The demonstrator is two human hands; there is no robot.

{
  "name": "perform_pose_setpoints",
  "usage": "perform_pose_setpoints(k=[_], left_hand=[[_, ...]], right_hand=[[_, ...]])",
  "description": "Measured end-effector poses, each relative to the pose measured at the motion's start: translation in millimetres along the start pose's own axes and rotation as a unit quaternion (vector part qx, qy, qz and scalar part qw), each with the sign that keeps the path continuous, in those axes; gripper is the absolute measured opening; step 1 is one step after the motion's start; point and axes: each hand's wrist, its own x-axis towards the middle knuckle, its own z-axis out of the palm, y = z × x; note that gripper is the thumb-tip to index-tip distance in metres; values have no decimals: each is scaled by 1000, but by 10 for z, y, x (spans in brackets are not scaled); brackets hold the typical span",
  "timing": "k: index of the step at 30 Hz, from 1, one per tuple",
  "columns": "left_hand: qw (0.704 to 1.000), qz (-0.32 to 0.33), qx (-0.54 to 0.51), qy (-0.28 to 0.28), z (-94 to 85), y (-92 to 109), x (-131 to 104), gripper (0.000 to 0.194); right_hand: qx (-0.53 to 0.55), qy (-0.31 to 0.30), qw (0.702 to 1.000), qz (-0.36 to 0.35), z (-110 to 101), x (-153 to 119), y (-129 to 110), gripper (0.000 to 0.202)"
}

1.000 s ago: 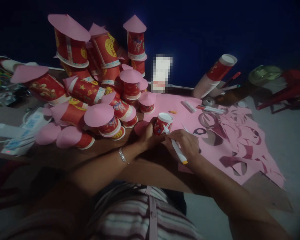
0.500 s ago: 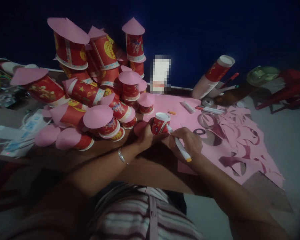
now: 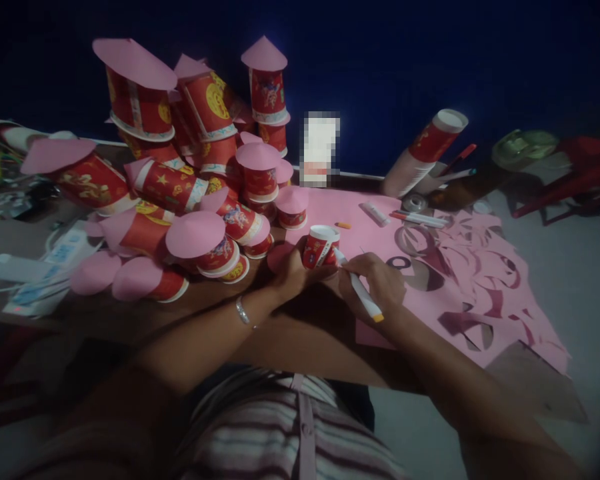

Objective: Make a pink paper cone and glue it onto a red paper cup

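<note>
My left hand is wrapped round a red paper cup with a white rim, held over the table's near part. In my right hand is a white marker with a yellow-orange end, and its other end meets the cup's right side. A small orange cap lies on the pink paper behind the cup. Left of the cup, a pink paper disc is partly covered by my left hand. Close by stands a short red cup topped with a pink cone.
Many red cups with pink cone tops crowd the left side. Pink sheets with cut-out scraps spread right. A tall cup stack, a glue stick and markers are at the back right; a power strip lies far left.
The camera view has shifted very slightly. Both hands, the cup and the marker keep nearly the same positions.
</note>
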Motion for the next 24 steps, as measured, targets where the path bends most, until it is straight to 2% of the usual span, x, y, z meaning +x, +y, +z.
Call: perform_pose_setpoints(k=[9, 14, 24], left_hand=[[1000, 7, -7, 17, -21, -86, 37, 59], [1000, 10, 1, 13, -26, -70, 34, 62], [999, 13, -11, -30, -49, -87, 44, 63]], right_hand=[[-2, 9, 1000, -7, 41, 9, 74, 14], [-6, 8, 1000, 0, 37, 9, 84, 12], [1, -5, 1000, -2, 12, 8, 96, 12]])
